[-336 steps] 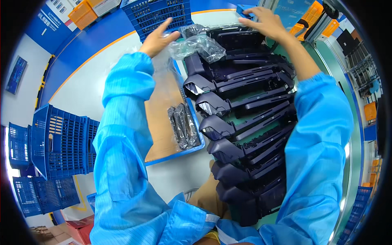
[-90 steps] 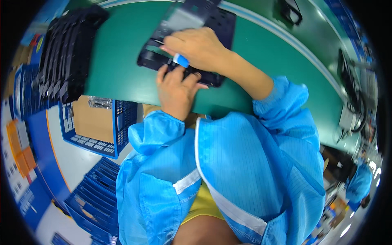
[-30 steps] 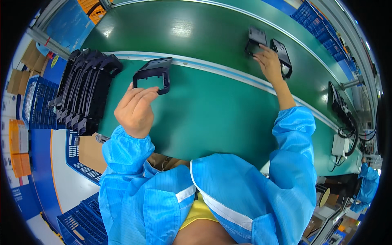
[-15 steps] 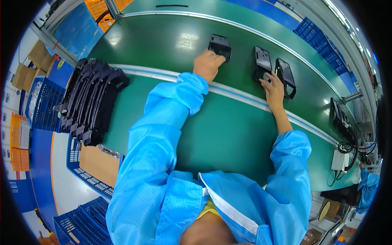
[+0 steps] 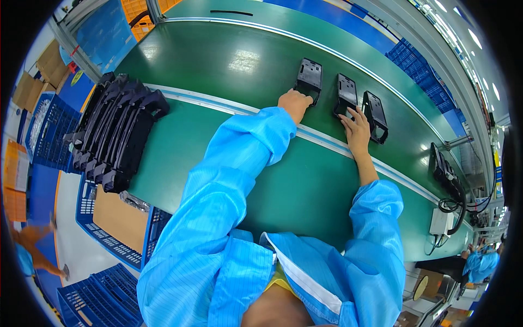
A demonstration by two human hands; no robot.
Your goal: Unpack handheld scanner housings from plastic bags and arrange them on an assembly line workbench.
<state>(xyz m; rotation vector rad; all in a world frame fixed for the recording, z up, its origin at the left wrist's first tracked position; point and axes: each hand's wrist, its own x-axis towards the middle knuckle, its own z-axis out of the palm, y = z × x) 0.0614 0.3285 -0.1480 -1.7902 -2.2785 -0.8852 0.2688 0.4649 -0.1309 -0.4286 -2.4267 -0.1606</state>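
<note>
Three black rectangular plastic housings lie in a row on the green belt. My left hand [image 5: 296, 104] is closed on the near end of the leftmost housing [image 5: 310, 75], its fingertips partly hidden there. My right hand [image 5: 357, 129] has its fingers apart, with fingertips at the near end of the middle housing [image 5: 346, 90]. Close beside that hand lies the rightmost housing [image 5: 376, 113], tilted, with an open frame-like end toward me.
A row of black moulded parts [image 5: 117, 131] stands at the left of the green table [image 5: 305, 185]. A metal rail [image 5: 212, 102] divides table and belt. Blue crates [image 5: 111, 231] stand below left. At right are a black device [image 5: 444, 169] and a white box with cables [image 5: 440, 222].
My left hand has slid the leftmost housing right and nearer the middle one. My right hand stays by the middle housing. The view has shifted slightly, and a person's limb has appeared at lower left.
</note>
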